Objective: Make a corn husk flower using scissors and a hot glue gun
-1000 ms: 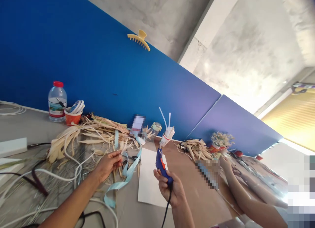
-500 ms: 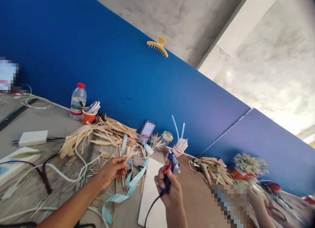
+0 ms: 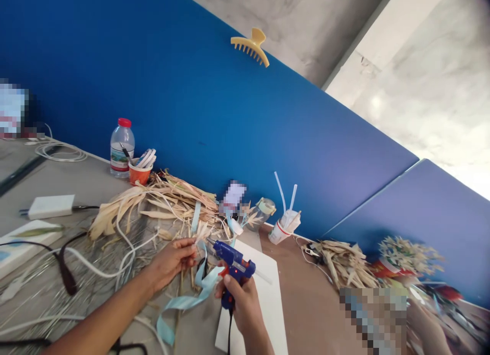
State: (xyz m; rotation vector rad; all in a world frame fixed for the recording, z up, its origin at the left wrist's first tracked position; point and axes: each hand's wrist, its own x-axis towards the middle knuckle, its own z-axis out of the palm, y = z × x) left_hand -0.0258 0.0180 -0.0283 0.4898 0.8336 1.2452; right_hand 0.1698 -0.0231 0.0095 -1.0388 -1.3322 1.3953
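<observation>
My right hand (image 3: 245, 304) is wrapped round a blue hot glue gun (image 3: 230, 258), with a finger by its orange trigger. A clear glue stick (image 3: 264, 276) sticks out of the gun's back, and a small red light shows on its side. The nozzle points left, close to my left hand (image 3: 176, 259). The fingers of my left hand pinch a pale piece of dried corn husk (image 3: 202, 233); I cannot tell whether the nozzle touches it. A light blue ribbon (image 3: 191, 300) curls below and between the hands.
Dried husks (image 3: 179, 194) lie behind my left hand, beside a water bottle (image 3: 122, 149) and an orange cup (image 3: 140, 174). White cables (image 3: 103, 273) cross the left side. A white board (image 3: 268, 299) lies under the gun. A paper cup (image 3: 279, 234) stands behind. Another person's hand (image 3: 424, 322) is at right.
The glue gun has swung from pointing up and away to pointing left, its nozzle brought near the husk piece. My left hand keeps its pinch. The view has shifted slightly.
</observation>
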